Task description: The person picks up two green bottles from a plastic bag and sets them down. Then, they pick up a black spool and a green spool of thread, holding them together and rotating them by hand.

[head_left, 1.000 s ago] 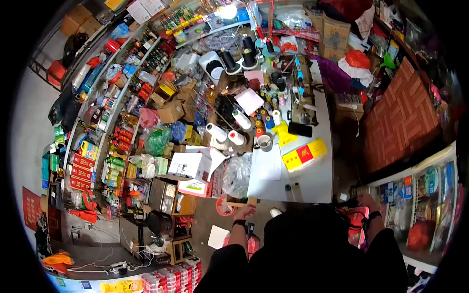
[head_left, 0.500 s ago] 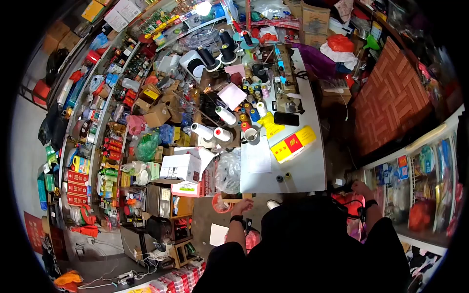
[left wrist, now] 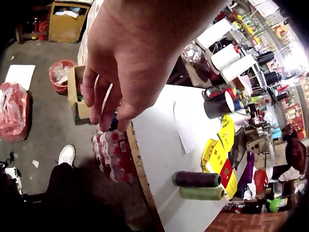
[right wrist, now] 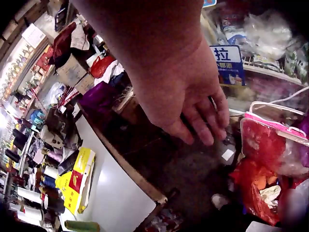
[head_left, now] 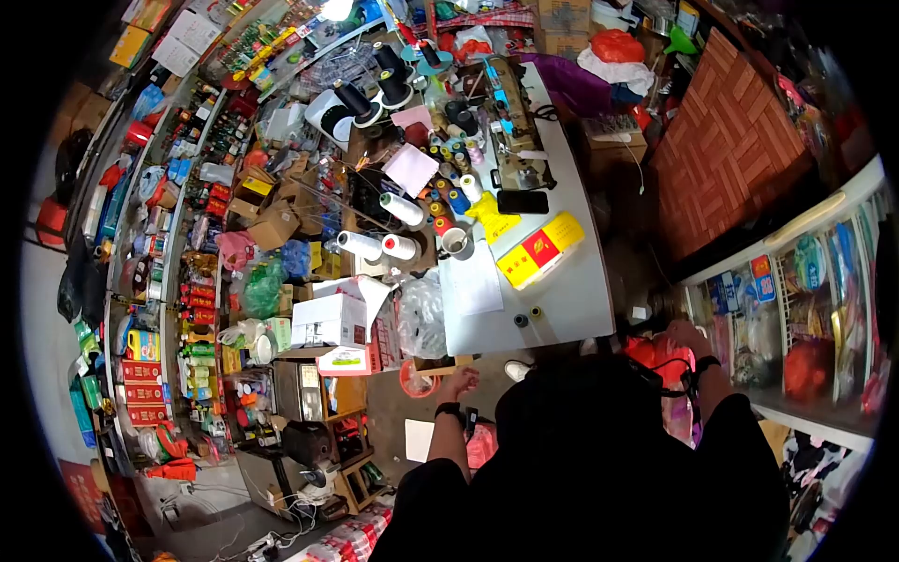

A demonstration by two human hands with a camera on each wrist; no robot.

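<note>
In the left wrist view the left hand (left wrist: 130,67) hangs with loosely bent fingers and holds nothing, beside the edge of a white table (left wrist: 159,130). Two thread spools, one dark (left wrist: 197,179) and one green (left wrist: 202,193), lie near the table's corner in that view. The right hand (right wrist: 193,96) is empty too, fingers relaxed, between the table and a shelf with a blue sign (right wrist: 229,65). On the table in the head view are a yellow and red packet (head_left: 540,250), a black phone (head_left: 523,202), a mug (head_left: 456,244) and a paper sheet (head_left: 472,281).
A sewing machine (head_left: 521,155) and several thread cones stand toward the table's far side. Left of it are a white box (head_left: 330,321) and a red bin (head_left: 419,378). Red bags (right wrist: 260,188) hang low beside the right hand. Packed shelves (head_left: 201,262) line the left.
The head view has shifted, so the table and shelves appear farther left and higher. Both hands remain empty beside the body.
</note>
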